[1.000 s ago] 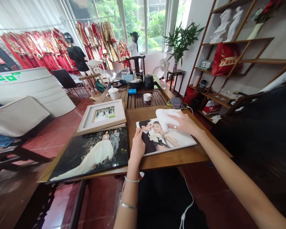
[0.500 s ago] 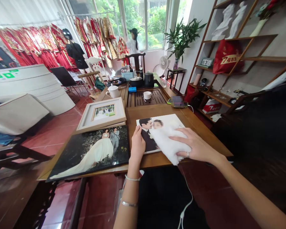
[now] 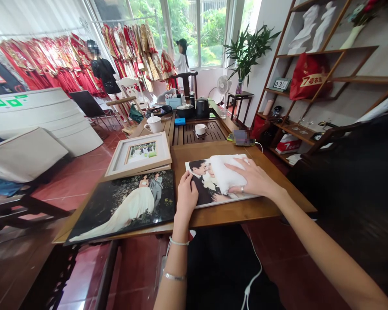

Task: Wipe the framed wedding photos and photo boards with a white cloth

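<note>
A wedding portrait print [image 3: 203, 189] lies flat on the wooden table [image 3: 265, 206] in front of me. My left hand [image 3: 186, 196] rests on the print's left edge, fingers flat, pinning it down. My right hand [image 3: 252, 178] presses a folded white cloth [image 3: 224, 172] onto the middle of the print, fingers spread over it. A ring shows on that hand.
A large dark wedding print [image 3: 123, 206] and a pale framed photo [image 3: 139, 155] lie to the left. Beyond are a tea tray with a cup [image 3: 200, 129], teapot [image 3: 153, 124], kettle [image 3: 202, 107] and a phone [image 3: 241, 137]. Shelves stand right; two people stand by clothes racks.
My right hand slid the cloth from the print's top to its near right corner, then back up to the middle. My left hand stayed on the left edge.
</note>
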{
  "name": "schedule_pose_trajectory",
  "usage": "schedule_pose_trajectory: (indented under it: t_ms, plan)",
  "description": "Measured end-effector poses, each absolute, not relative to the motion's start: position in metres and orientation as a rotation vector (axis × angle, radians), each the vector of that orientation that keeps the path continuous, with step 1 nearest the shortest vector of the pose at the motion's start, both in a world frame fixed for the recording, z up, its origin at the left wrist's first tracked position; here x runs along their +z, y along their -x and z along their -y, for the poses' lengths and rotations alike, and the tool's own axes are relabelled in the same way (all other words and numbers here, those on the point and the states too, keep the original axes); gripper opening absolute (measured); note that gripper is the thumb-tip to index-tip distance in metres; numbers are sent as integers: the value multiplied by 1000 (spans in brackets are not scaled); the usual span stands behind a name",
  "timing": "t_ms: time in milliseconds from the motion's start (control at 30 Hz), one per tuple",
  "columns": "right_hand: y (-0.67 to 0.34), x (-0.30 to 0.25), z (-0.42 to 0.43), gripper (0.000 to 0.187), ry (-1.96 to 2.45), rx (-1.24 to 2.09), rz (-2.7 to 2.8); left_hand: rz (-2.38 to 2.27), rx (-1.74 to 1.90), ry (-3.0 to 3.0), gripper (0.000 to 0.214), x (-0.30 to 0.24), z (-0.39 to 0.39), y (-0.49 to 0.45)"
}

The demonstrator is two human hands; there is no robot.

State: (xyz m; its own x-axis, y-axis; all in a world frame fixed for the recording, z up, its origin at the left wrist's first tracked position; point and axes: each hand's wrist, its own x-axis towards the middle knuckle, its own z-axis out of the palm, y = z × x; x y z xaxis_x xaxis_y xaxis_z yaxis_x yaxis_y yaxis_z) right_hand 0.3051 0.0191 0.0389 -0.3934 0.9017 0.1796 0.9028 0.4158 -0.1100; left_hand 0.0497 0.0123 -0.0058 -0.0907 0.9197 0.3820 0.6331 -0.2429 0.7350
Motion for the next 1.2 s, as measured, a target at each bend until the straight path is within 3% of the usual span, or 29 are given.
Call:
schedule_pose_trajectory:
  t_ms: [133, 367, 567, 833, 1200]
  plan:
    - [-294, 39, 3, 64, 1536, -131, 2491, -1712, 1188, -1848, 39, -2, -11, -52]
    - [-300, 29, 42, 52, 1484, -322, 2448, -1638, 1154, -1832, 48, -3, -11, -54]
    - [-316, 29, 2, 53, 1735, -244, 2316, -1633, 1102, -1866, 50, -1, -10, -55]
    - [-294, 44, -68, 65, 1689, -67, 2399, -1615, 1130, -1896, 47, -4, -11, -52]
    - [-291, 42, 27, 50, 1216, -97, 2618, -1630, 1151, -1922, 45, -6, -13, -53]
